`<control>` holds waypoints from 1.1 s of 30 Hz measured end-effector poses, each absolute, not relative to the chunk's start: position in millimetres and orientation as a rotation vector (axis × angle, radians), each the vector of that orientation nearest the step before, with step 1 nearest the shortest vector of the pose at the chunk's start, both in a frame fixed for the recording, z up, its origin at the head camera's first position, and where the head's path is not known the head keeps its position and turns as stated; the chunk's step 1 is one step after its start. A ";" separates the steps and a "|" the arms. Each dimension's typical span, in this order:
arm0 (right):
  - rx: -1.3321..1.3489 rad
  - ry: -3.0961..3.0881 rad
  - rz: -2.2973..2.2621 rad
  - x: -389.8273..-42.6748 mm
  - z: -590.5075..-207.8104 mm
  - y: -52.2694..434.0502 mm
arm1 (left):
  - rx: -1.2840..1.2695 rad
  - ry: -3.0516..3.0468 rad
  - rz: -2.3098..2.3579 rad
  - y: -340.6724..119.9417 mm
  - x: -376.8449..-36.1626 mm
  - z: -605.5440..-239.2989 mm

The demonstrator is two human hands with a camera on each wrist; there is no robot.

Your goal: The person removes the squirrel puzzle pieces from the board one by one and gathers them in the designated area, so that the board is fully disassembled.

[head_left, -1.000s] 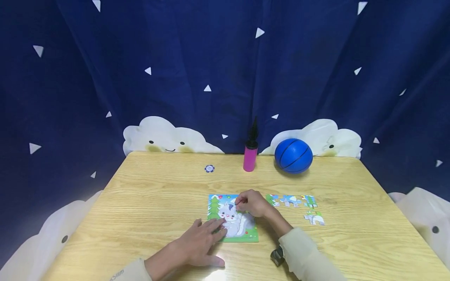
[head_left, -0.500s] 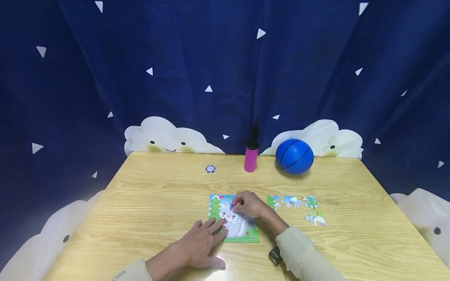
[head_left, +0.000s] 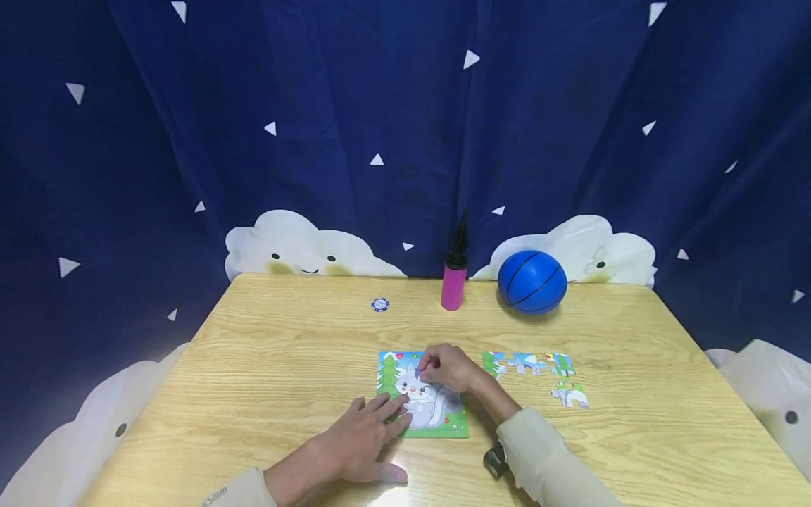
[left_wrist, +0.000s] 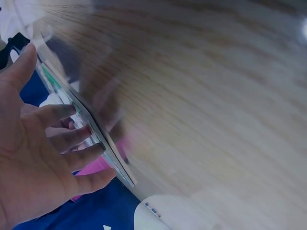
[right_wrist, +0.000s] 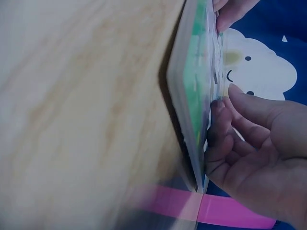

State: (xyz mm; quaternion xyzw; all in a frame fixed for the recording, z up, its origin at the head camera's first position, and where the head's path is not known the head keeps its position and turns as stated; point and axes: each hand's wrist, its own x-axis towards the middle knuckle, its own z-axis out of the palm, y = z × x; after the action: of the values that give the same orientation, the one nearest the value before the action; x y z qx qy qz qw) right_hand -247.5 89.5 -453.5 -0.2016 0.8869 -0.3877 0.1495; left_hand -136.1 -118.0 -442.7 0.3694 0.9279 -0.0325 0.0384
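A flat jigsaw puzzle [head_left: 437,415] with a cartoon squirrel and a green tree lies on the table. My left hand [head_left: 367,436] rests with spread fingers on its lower left part; the left wrist view shows straight fingertips [left_wrist: 96,148] at the board's face. Above the squirrel's face, my right hand [head_left: 448,367] has curled fingers, thumb and index close together by the purple tuft. In the right wrist view the thumb [right_wrist: 244,98] stands a little off the index finger, whose tip is at the puzzle surface. Whether a piece is pinched there is unclear. The puzzle's upper right is partly covered.
Several loose puzzle pieces [head_left: 526,362] lie right of the puzzle, one [head_left: 570,396] lower than the others. At the back are a blue ball [head_left: 532,282], a pink and black hand pump [head_left: 453,285] and a blue-white chip [head_left: 380,304]. A patterned curtain [head_left: 317,141] hangs behind the table.
My right hand has shifted slightly left and down over the puzzle to the purple tuft, then stayed nearly still. The left hand and loose pieces have not visibly moved.
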 end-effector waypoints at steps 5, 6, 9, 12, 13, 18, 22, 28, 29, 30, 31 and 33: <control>-0.529 2.513 -1.167 -246.7 -451.8 87.7 | 1.130 2.841 -0.082 -117.7 -135.6 -442.4; -0.530 2.509 -1.173 -246.4 -451.3 88.0 | 1.131 2.840 -0.081 -117.8 -135.7 -442.6; -0.542 2.499 -1.192 -246.3 -449.4 89.8 | 1.129 2.835 -0.074 -117.8 -135.9 -442.8; -0.568 2.489 -1.207 -245.9 -445.8 94.9 | 1.117 2.827 -0.064 -117.3 -135.5 -442.3; -0.581 2.485 -1.215 -246.0 -444.5 97.3 | 1.111 2.824 -0.061 -117.2 -135.3 -442.0; -0.642 2.464 -1.264 -245.5 -437.9 115.4 | 1.103 2.828 -0.059 -117.9 -135.1 -441.7; -0.659 2.450 -1.299 -245.2 -436.0 135.7 | 1.109 2.826 -0.052 -118.1 -135.7 -441.9; -0.631 2.479 -1.283 -246.8 -438.4 170.2 | 1.126 2.831 -0.062 -117.7 -136.1 -441.1; -0.627 2.480 -1.282 -246.6 -438.0 175.8 | 1.128 2.831 -0.063 -117.7 -136.1 -441.0; -0.623 2.481 -1.281 -246.4 -437.4 181.2 | 1.131 2.830 -0.062 -117.6 -135.9 -440.8; -0.617 2.479 -1.284 -246.0 -436.6 186.6 | 1.132 2.828 -0.059 -117.6 -135.9 -440.8; -0.610 2.481 -1.285 -245.0 -434.7 196.6 | 1.130 2.823 -0.048 -117.5 -135.8 -440.9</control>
State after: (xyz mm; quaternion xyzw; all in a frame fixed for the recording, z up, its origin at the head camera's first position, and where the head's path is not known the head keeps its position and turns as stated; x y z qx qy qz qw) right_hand -245.0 196.6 -434.7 -0.2112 0.8588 -0.4450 0.1405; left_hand -135.8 -117.5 -440.9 0.3711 0.9271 -0.0157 0.0501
